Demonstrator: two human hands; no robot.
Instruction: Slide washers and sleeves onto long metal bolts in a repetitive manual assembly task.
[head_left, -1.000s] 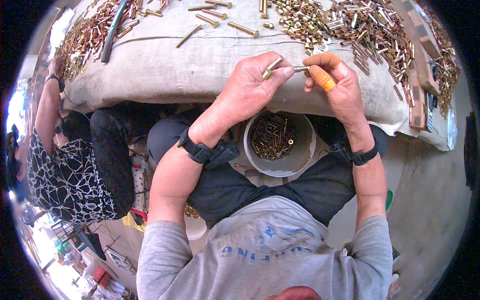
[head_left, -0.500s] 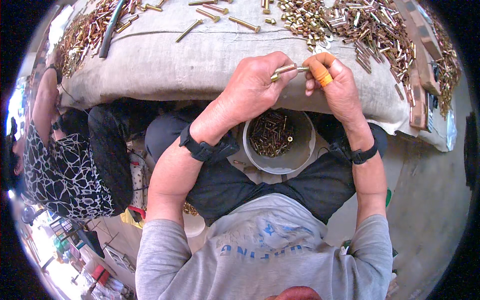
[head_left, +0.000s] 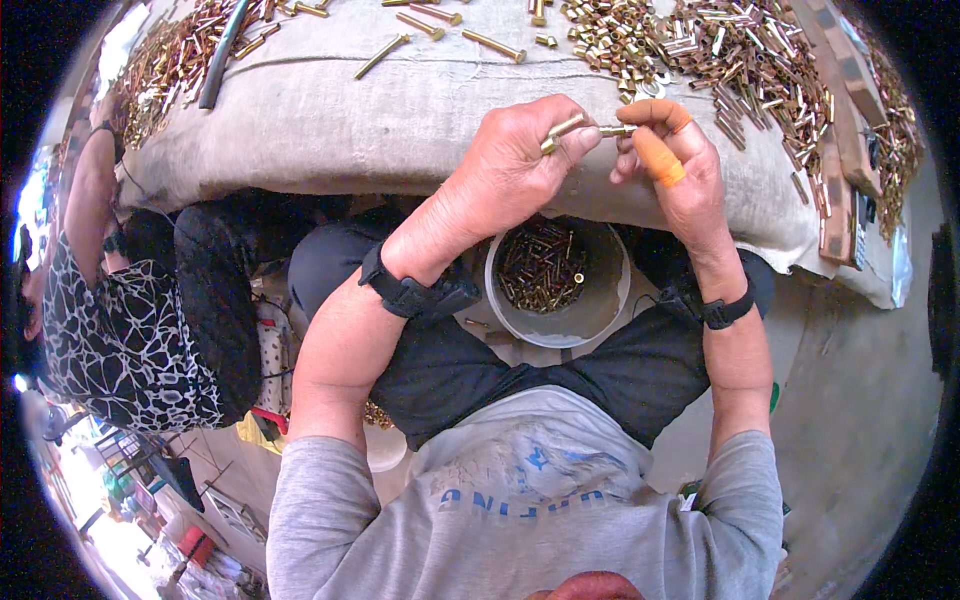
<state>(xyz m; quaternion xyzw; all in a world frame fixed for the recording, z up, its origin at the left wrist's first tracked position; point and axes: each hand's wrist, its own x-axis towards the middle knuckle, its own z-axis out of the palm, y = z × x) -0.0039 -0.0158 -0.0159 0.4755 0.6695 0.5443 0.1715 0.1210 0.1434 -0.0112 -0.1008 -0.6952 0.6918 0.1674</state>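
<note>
My left hand (head_left: 520, 150) is closed round two brass-coloured pieces. One, a short bolt-like piece (head_left: 564, 128), slants up between the thumb and fingers. The other, a thin threaded bolt (head_left: 617, 131), points right, past the thumb tip. At its free end is my right hand (head_left: 685, 175), with orange covers on the thumb and index finger. Those two fingers curl about the bolt's tip, the thumb against it and the index just above. Both hands are raised over the near edge of the cloth-covered table (head_left: 350, 125).
Below my hands, a pale bucket (head_left: 600, 325) between my knees contains many metal sleeves (head_left: 540, 265). Loose bolts (head_left: 492, 46), a heap of small collars (head_left: 610, 45) and piled sleeves (head_left: 745, 60) lie on the cloth. Another person (head_left: 130, 340) sits at left.
My right thumb and index finger have spread apart around the bolt's tip. The left hand has shifted slightly, and the threaded bolt shows more of its length.
</note>
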